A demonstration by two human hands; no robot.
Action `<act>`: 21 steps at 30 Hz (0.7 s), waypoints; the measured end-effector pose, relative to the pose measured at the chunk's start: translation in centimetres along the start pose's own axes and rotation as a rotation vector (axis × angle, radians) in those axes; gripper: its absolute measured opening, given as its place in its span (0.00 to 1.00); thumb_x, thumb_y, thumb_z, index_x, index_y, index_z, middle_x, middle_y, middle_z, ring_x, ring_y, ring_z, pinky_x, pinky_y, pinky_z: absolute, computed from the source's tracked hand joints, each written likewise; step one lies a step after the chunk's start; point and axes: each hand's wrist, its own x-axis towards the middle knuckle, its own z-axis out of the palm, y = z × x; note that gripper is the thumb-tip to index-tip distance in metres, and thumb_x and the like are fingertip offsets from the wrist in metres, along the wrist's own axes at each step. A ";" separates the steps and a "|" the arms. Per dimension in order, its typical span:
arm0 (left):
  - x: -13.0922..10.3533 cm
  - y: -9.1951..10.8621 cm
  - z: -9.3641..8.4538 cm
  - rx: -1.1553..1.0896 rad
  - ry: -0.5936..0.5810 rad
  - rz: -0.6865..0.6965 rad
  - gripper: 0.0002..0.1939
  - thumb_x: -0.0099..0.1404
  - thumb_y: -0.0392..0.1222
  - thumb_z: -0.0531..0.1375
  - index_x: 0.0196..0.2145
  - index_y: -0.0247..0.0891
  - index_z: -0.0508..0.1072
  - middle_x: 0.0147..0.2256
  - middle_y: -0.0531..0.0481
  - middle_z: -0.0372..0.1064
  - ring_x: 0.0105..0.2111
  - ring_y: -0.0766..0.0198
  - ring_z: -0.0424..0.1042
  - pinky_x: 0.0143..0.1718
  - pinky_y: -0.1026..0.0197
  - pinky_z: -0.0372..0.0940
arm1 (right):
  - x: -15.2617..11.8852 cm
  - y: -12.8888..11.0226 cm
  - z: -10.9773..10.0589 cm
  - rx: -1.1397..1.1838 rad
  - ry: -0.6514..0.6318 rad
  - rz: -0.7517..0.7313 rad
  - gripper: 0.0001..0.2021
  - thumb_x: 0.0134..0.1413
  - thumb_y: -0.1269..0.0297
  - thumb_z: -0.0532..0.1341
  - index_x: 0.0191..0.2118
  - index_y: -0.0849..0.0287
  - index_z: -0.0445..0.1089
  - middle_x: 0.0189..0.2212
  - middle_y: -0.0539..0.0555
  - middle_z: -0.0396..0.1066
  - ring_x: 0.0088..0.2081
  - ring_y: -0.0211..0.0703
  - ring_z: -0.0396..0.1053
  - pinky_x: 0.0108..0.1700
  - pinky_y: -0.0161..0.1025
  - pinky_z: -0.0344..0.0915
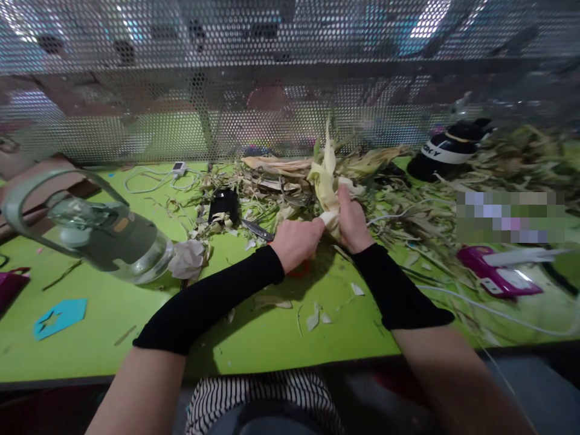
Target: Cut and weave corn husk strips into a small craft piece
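Note:
Pale yellow-green corn husk (325, 178) stands up from between my hands, over the middle of the green table. My right hand (354, 222) is closed around its lower part, thumb pointing up. My left hand (296, 243) pinches the husk's lower end from the left, its fingers pressed together. Just left of my left hand lie scissors (257, 229), blades pointing left; their orange handle shows partly beneath that hand. Behind my hands spreads a pile of dried husk strips (276, 181). A small black container (223, 205) sits at the pile's left edge.
At left a green water bottle (122, 235) lies tilted beside crumpled paper (188, 260) and a blue tag (60, 318). At right are a black bottle (446, 151), a purple device (498, 272) and a white cable (493, 313). Behind the table rises a perforated metal screen (254, 109).

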 end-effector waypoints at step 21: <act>0.6 -0.7 0.1 0.056 -0.006 0.141 0.16 0.77 0.32 0.44 0.56 0.32 0.66 0.41 0.37 0.79 0.46 0.52 0.82 0.43 0.56 0.71 | -0.2 -1.2 -1.1 0.160 -0.054 0.087 0.33 0.52 0.29 0.61 0.34 0.60 0.79 0.32 0.58 0.79 0.45 0.56 0.78 0.48 0.47 0.73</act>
